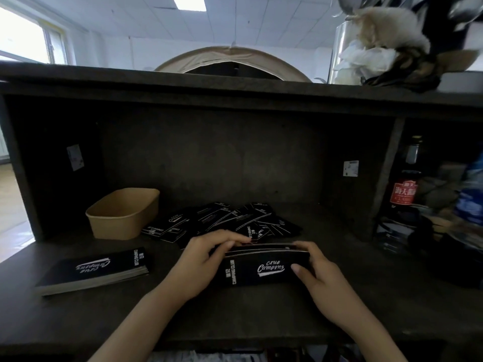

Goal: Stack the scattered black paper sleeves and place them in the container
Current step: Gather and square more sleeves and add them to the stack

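A stack of black paper sleeves [264, 270] with white "Camping Club" print stands on its edge on the dark counter. My left hand [206, 259] grips its left end, fingers curled over the top. My right hand [313, 273] grips its right end, thumb on the printed front. Behind the hands, several loose black sleeves [222, 222] lie scattered in a heap. A second neat stack of sleeves [94, 271] lies flat at the left. The tan paper container [122, 214] sits at the back left, nothing visible inside it.
The dark counter [235, 314] sits under a low shelf [235, 95]. At the right, a dark bottle with a red label [403, 189] and cluttered items fill a side compartment. Small white stickers [350, 168] mark the back wall.
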Available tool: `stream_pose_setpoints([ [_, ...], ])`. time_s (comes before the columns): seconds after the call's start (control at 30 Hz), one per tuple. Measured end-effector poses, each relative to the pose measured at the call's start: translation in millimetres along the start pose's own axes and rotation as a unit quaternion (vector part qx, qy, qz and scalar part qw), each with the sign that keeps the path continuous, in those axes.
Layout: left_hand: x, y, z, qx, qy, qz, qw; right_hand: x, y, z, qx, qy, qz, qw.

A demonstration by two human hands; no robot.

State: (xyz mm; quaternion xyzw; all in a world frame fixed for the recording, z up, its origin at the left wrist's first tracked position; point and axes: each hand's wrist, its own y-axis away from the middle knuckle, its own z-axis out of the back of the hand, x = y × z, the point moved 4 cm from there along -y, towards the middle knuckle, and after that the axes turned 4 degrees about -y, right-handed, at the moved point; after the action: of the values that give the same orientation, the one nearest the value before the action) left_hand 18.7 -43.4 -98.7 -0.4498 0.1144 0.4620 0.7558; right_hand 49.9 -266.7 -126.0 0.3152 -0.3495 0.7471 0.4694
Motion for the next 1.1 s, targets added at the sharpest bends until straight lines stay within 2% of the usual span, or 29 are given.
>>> stream_pose_setpoints([
  [0.1,-7.0,4.5,-9.8,0.035,0.137,0.047,0.989,-1.8,-1.6,-0.4,-0.002,0.020,0.010,1.000],
  [0.13,-7.2,6.1,-12.0,0.051,0.153,0.052,0.986,-1.1,-1.7,-0.2,-0.005,0.022,0.016,1.000],
  [0.27,-9.7,7.1,-15.9,0.112,0.025,0.033,0.993,7.5,-1.2,-1.1,-0.005,0.032,0.053,0.998],
  [0.33,-9.1,4.4,-15.6,0.096,-0.041,0.021,0.994,13.2,0.0,-5.2,0.023,0.052,0.081,0.995],
  [0.4,-5.0,3.2,-11.3,0.047,-0.072,0.030,0.996,16.7,1.7,-10.9,0.055,0.082,0.092,0.991],
  [0.47,0.7,4.6,-4.3,0.013,-0.075,0.052,0.996,18.6,2.5,-16.3,0.077,0.105,0.095,0.987],
  [0.57,5.5,6.6,2.1,0.055,-0.075,0.058,0.994,21.4,1.8,-20.9,0.099,0.109,0.101,0.984],
  [0.67,14.0,15.4,16.8,0.046,-0.056,0.078,0.994,17.9,-5.2,-16.4,0.108,0.025,0.082,0.990],
  [0.73,21.8,26.2,25.5,0.038,-0.032,0.105,0.993,14.4,-16.6,-9.2,0.082,0.002,0.061,0.995],
  [0.83,25.1,36.2,29.0,0.034,-0.010,0.123,0.992,17.6,-44.2,-5.0,0.052,0.112,0.069,0.990],
  [0.93,25.4,35.5,28.5,0.003,-0.045,0.125,0.991,28.7,-72.1,-16.5,0.020,0.282,0.115,0.952],
  [1.0,26.6,34.9,28.1,-0.012,-0.072,0.123,0.990,29.5,-84.1,-30.6,0.027,0.311,0.133,0.941],
  [1.1,27.1,35.5,28.1,0.000,-0.071,0.126,0.990,19.5,-89.2,-46.5,0.079,0.326,0.115,0.935],
])
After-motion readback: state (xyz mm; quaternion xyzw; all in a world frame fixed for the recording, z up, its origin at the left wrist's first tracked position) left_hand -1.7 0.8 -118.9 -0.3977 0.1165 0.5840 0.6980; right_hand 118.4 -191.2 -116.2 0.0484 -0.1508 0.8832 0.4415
